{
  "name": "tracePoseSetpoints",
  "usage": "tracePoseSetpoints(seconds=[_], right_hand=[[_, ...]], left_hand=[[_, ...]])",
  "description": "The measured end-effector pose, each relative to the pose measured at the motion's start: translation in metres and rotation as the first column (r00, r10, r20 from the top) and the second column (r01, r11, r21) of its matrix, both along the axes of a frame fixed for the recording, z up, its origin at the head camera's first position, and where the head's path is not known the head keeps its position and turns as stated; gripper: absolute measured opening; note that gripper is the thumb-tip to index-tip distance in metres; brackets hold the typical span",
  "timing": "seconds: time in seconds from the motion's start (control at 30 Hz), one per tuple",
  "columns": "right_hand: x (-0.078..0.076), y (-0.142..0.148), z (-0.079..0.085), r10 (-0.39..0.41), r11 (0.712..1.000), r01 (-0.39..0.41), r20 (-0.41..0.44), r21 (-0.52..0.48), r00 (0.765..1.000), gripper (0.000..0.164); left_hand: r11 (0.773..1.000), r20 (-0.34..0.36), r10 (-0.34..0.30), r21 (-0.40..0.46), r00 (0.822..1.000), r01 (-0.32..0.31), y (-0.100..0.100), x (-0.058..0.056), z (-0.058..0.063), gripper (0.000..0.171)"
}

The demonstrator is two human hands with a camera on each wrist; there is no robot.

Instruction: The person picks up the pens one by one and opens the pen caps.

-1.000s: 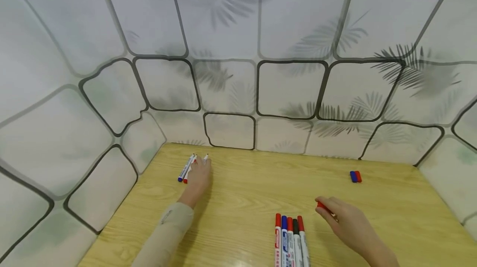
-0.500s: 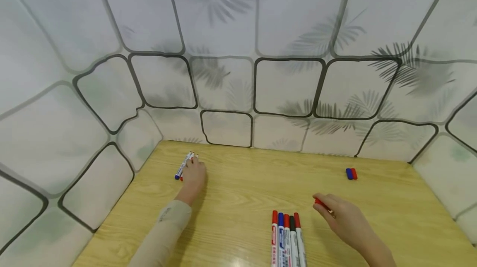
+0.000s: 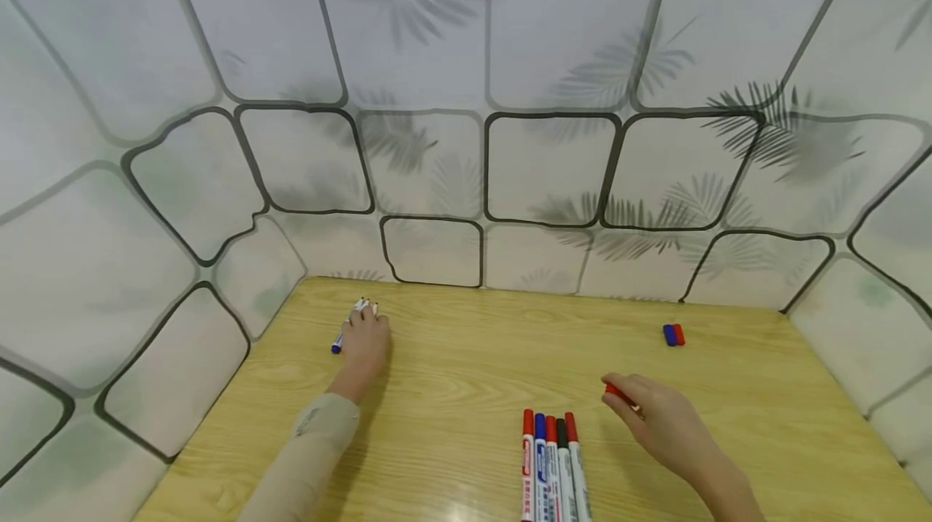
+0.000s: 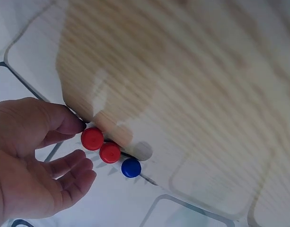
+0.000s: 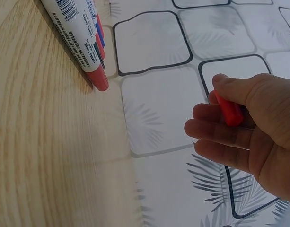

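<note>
My left hand (image 3: 366, 340) reaches to the far left of the table. It rests over the rightmost of three uncapped whiteboard markers lying side by side. In the left wrist view their ends show: two red ends, the nearest marker (image 4: 92, 138) and the middle marker (image 4: 109, 152), and one blue-ended marker (image 4: 131, 168). Thumb and forefinger appear to pinch the nearest red-ended marker, though the forefinger's tip is hidden. My right hand (image 3: 666, 425) holds a red marker cap (image 5: 230, 111) between thumb and fingers, above the table at right.
Several capped markers (image 3: 551, 465) with red, blue and black caps lie in a row at the front. A blue cap (image 3: 669, 335) and a red cap (image 3: 679, 334) lie together at the back right. Patterned walls (image 3: 437, 251) border the wooden table (image 3: 451, 352).
My left hand has brought the rightmost uncapped marker leftwards against the other two. The right hand keeps the red cap in nearly the same place. The head view has shifted slightly.
</note>
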State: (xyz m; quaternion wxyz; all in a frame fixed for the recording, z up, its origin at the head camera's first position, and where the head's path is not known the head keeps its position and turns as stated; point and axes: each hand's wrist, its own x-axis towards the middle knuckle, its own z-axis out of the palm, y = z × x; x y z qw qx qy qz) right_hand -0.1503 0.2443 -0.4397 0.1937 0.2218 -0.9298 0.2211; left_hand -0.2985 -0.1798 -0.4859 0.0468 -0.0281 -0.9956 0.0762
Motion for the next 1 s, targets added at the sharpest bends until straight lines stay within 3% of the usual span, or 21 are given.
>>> tracePoseSetpoints(seconds=[0.23,0.63,1.0], right_hand=[[0.001,0.004,-0.003,0.001,1.0,-0.001,-0.007,-0.018,1.0,0.025],[-0.002,0.015,-0.002,-0.037,0.999,0.038,0.053,-0.024,0.998,0.025],[-0.008,0.029,-0.008,-0.024,0.998,0.024,0.005,-0.054,1.0,0.024]], left_hand=[[1.0,-0.023,-0.023,-0.004,0.999,0.023,0.003,0.0,0.003,0.017],[1.0,-0.016,-0.021,0.019,1.0,0.022,0.004,0.001,0.007,0.016],[0.999,-0.004,-0.032,0.036,0.999,0.032,0.0,0.009,0.009,0.018]])
